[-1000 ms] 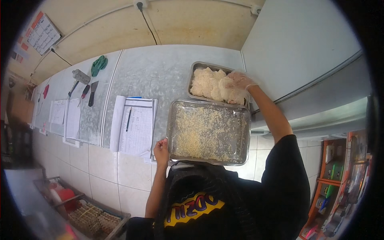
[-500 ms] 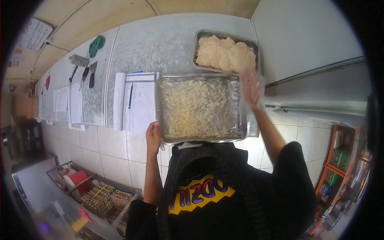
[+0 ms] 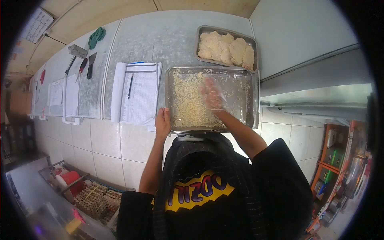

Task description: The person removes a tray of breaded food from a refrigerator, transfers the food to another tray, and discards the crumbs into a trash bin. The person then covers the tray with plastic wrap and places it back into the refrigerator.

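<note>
Along the left end of the long grey surface [image 3: 172, 40], loose paper sheets [image 3: 56, 93] lie near the front edge, below a wall with a gridded sheet [image 3: 38, 25]; down by the floor is a red container [image 3: 72, 182]. Moving right, a mallet [image 3: 78, 51] with a grey head, a thin tool [image 3: 83, 65] with a red and black handle and a dark-handled scraper [image 3: 91, 68] lie side by side, with a crumpled green cloth [image 3: 96, 38] behind them. Next comes a stack of printed forms [image 3: 144, 92], a dark pencil [image 3: 130, 86] resting on it. The bare left hand [image 3: 163, 120] is at the left rim of a wide metal tray [image 3: 240, 108] at the front edge; whether its grip is clamped on that rim I cannot tell. Pale yellow crumbs [image 3: 186, 100] lie thickest on the left half of this tray. Over them is the right hand [image 3: 212, 96], in a clear plastic glove, slightly blurred, its grip unclosed with fingers extended. Just behind, toward the right, a smaller metal tray [image 3: 197, 42] holds pale, crumb-coated pieces [image 3: 226, 48] laid overlapping. Farther right stands a tall grey panel [image 3: 296, 44], then an orange shelf unit [image 3: 329, 146].
</note>
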`<state>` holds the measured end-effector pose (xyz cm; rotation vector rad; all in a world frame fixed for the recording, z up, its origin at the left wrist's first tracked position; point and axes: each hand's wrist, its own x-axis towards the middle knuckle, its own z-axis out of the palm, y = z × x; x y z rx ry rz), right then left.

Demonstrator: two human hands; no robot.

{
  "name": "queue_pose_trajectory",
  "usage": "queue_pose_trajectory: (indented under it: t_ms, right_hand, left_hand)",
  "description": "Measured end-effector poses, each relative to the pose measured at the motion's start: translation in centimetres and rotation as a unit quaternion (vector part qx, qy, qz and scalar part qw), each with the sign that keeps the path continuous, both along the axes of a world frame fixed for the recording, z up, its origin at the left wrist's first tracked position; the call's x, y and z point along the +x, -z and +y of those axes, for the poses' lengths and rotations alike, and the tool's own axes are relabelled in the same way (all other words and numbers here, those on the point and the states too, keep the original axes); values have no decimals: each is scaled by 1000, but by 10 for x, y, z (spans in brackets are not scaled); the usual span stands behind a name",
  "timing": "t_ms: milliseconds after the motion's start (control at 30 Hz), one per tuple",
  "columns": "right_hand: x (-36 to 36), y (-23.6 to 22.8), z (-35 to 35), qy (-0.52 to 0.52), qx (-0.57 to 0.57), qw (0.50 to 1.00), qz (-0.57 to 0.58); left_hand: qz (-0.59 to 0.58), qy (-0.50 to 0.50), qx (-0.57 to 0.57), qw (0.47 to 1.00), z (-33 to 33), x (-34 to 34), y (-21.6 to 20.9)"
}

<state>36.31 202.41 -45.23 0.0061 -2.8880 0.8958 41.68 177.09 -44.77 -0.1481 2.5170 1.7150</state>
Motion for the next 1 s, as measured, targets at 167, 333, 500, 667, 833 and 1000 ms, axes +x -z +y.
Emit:
queue_pose_trajectory:
  t_ms: [167,333,500,667,833,1000]
  right_hand:
    - [2,31,-25,-137,-32,989,53]
    - [25,11,-23,-228,-161,951,-133]
    - [-5,1,3,-107,-139,984,-6]
    - [-30,13,-25,-101,-81,991,31]
    - [-54,22,-45,-207,-185,961,-14]
    - [-31,18,-59,-246,-214,944,-47]
  left_hand:
    - [26,-37,39,998,6,-3,-1]
    - [31,-87,0,996,8,8,-6]
    - [13,-50,-100,994,1,11,-3]
    - [-37,-37,-111,992,-8,8,-11]
    - [-25,-50,-80,995,-7,-1,-14]
    - [-67,-99,-107,987,3,0,-16]
